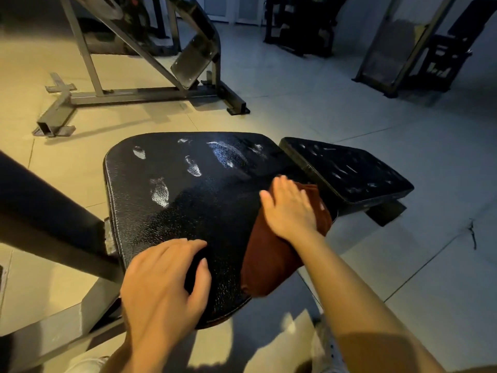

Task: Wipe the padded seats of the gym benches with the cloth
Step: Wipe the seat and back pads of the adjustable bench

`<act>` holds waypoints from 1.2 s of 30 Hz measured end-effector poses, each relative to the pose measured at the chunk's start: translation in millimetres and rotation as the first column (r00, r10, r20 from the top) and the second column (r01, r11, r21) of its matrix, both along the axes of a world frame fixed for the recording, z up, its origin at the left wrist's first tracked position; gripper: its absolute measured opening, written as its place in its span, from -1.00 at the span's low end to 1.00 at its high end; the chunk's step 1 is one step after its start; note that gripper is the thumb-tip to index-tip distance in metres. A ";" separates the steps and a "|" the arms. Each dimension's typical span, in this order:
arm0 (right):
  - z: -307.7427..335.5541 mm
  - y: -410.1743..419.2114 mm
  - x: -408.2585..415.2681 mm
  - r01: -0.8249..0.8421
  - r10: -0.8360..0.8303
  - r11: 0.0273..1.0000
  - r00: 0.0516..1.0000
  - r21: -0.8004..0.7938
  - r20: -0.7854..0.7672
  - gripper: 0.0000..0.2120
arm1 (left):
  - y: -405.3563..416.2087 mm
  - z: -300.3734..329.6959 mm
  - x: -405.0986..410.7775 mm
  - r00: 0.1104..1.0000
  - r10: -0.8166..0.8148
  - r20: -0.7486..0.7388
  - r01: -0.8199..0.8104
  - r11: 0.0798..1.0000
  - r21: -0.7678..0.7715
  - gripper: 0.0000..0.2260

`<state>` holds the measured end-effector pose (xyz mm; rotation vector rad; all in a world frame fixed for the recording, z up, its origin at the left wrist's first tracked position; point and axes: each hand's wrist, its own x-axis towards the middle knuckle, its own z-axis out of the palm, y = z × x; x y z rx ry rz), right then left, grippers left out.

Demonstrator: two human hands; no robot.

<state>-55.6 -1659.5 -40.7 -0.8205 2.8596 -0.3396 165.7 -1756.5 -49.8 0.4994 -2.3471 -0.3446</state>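
Note:
A wide black padded bench seat [188,200] fills the middle of the view, its leather cracked and shiny in patches. A reddish-brown cloth [269,262] lies over the seat's right edge and hangs past it. My right hand [290,208] presses flat on the cloth with straight fingers. My left hand [164,281] rests on the seat's near left corner, fingers bent over the pad, holding nothing. A smaller black pad [347,173] joins the seat at the right, sloping away.
A dark metal frame bar [53,219] runs from the left under the seat. Another bench frame with a tilted pad [193,57] stands on the tiled floor behind. More gym machines [419,49] stand at the far right.

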 end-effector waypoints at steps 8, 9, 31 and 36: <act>0.8 8.6 21.0 0.268 -0.268 0.963 0.963 0.003 0.029 -0.39 | 2.0 -1.3 0.2 0.999 -0.010 -0.047 0.010 1.000 -0.013 -0.76; 1.6 6.5 31.5 0.271 -0.270 0.963 0.962 0.000 0.039 -0.40 | 1.6 -0.6 0.2 0.999 -0.023 -0.027 0.022 1.000 -0.022 -0.75; 38.5 95.1 99.5 0.029 -0.024 0.996 0.998 -0.089 0.060 -0.91 | 17.9 37.1 34.5 0.936 -0.193 0.294 0.202 0.979 -0.002 -0.83; 68.7 107.0 121.4 -0.023 0.089 0.934 0.982 -0.357 0.169 -0.83 | -12.5 74.9 39.8 0.988 -0.097 0.120 0.094 0.995 0.035 -0.86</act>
